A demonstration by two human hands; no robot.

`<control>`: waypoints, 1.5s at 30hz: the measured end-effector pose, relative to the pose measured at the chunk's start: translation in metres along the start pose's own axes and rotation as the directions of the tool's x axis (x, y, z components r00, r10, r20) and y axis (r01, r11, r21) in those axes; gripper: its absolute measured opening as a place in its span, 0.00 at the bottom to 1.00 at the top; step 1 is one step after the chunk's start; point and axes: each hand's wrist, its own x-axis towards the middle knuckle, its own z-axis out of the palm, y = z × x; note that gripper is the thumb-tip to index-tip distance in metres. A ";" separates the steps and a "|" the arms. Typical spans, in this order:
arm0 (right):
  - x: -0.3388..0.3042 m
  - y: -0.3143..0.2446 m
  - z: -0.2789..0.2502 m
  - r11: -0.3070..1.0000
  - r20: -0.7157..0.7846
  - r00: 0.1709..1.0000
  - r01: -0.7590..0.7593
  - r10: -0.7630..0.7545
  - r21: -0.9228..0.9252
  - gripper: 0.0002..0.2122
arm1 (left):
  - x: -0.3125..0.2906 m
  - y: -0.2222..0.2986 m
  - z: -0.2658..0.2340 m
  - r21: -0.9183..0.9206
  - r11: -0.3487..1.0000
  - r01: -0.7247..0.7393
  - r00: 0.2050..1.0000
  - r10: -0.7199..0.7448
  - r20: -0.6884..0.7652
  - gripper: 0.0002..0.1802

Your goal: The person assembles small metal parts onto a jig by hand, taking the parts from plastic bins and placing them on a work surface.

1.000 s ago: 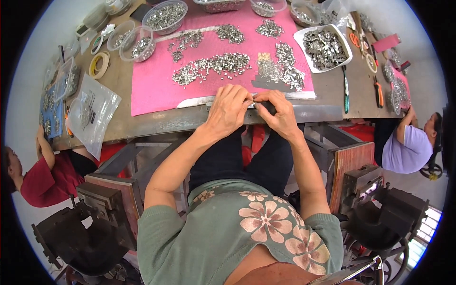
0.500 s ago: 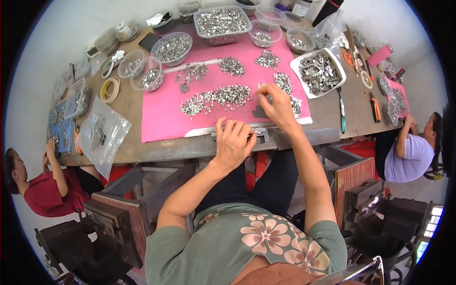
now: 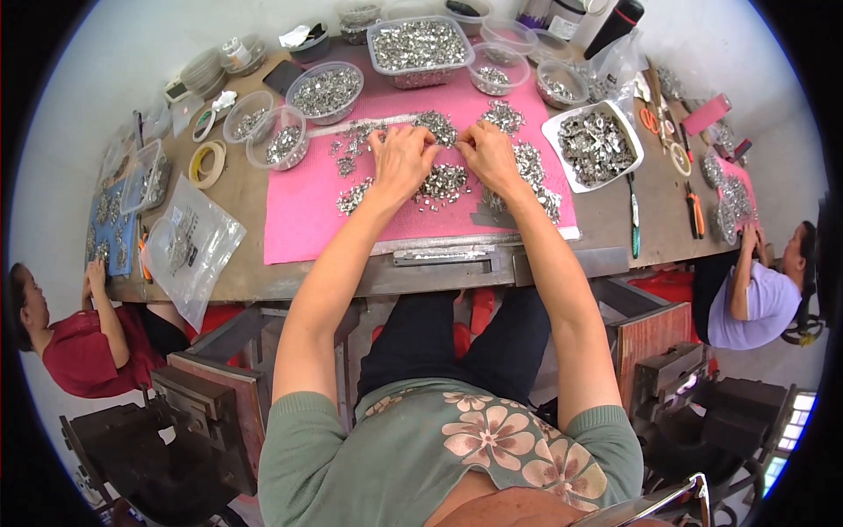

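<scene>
Both my hands are out over the pink mat (image 3: 299, 206), on either side of a heap of small shiny metal pieces (image 3: 436, 126). My left hand (image 3: 402, 161) is curled down at the heap's left edge, thumb and forefinger close together. Opposite it, my right hand (image 3: 488, 156) has its fingertips pinched at the heap's right edge. Whatever lies between the fingers is too small to make out. A larger metal pile (image 3: 442, 182) lies under and between my wrists. Along the bench's front edge is a metal fixture (image 3: 446, 256) with a row of small bright pieces on it.
A white tray of metal parts (image 3: 594, 145) stands to the right, and a large clear tub (image 3: 420, 53) at the back. Round tubs (image 3: 326, 92) line the far side. Tape (image 3: 206, 165) and a plastic bag (image 3: 198, 246) lie left. Two people sit at either side.
Both hands have moved away from the front edge to the far heap. My left hand has left the fixture, uncovering its row of pieces; my right has shifted back and slightly left.
</scene>
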 end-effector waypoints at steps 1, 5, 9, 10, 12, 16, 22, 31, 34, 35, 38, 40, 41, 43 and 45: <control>0.000 0.002 0.000 1.000 0.006 1.000 0.009 -0.009 0.017 0.06 | 0.003 -0.003 0.004 -0.004 1.000 0.003 1.000 -0.003 0.005 0.07; -0.002 0.007 -0.003 0.999 0.013 0.999 0.053 -0.053 -0.013 0.06 | 0.004 -0.005 0.006 0.025 1.000 -0.005 1.000 0.006 -0.003 0.06; -0.017 -0.003 -0.037 0.994 0.008 0.995 0.098 -0.098 0.054 0.07 | -0.008 0.018 -0.019 -0.052 0.999 -0.015 0.998 0.018 0.066 0.06; -0.026 -0.006 -0.047 0.991 0.024 0.997 0.077 -0.080 0.107 0.06 | -0.018 0.027 -0.029 -0.124 0.988 -0.096 0.986 0.111 0.123 0.05; -0.047 -0.017 -0.070 0.988 0.031 0.996 0.079 -0.084 0.131 0.04 | -0.043 0.035 -0.039 -0.199 0.966 -0.167 0.964 0.202 0.171 0.03; -0.096 -0.022 -0.091 0.993 0.100 0.994 0.023 -0.035 0.119 0.04 | -0.070 0.042 -0.040 -0.236 0.939 -0.250 0.926 0.304 0.226 0.03; -0.122 -0.019 -0.085 0.987 0.078 0.992 0.087 -0.098 0.132 0.07 | -0.077 0.050 -0.037 -0.154 0.974 -0.165 0.956 0.196 0.219 0.05; -0.119 -0.017 -0.079 0.976 0.093 0.973 0.216 -0.212 -0.032 0.06 | -0.085 0.067 -0.038 0.034 0.972 -0.232 0.968 0.228 0.107 0.06; -0.118 -0.022 -0.081 0.972 0.111 0.970 0.226 -0.218 -0.061 0.06 | -0.085 0.069 -0.037 0.069 0.961 -0.268 0.957 0.257 0.136 0.05; -0.119 -0.022 -0.081 0.970 0.121 0.967 0.232 -0.223 -0.067 0.07 | -0.085 0.068 -0.036 0.068 0.961 -0.266 0.957 0.255 0.137 0.05; -0.120 -0.020 -0.081 0.980 0.114 0.974 0.197 -0.197 0.009 0.08 | -0.084 0.064 -0.035 -0.030 0.971 -0.237 0.947 0.238 0.218 0.04; -0.121 -0.016 -0.082 0.984 0.100 0.982 0.154 -0.163 0.092 0.07 | -0.087 0.066 -0.040 -0.246 0.967 -0.063 0.957 0.128 0.259 0.04; -0.122 -0.013 -0.083 0.984 0.098 0.987 0.116 -0.130 0.133 0.07 | -0.088 0.068 -0.045 -0.247 0.967 -0.062 0.957 0.127 0.259 0.04; -0.123 -0.014 -0.083 0.981 0.100 0.990 0.077 -0.096 0.178 0.07 | -0.093 0.072 -0.056 -0.438 0.885 0.157 0.938 0.005 0.347 0.03; -0.123 -0.019 -0.082 0.977 0.120 0.992 0.003 -0.029 0.213 0.04 | -0.103 0.078 -0.059 -0.451 0.879 0.151 0.949 -0.002 0.315 0.03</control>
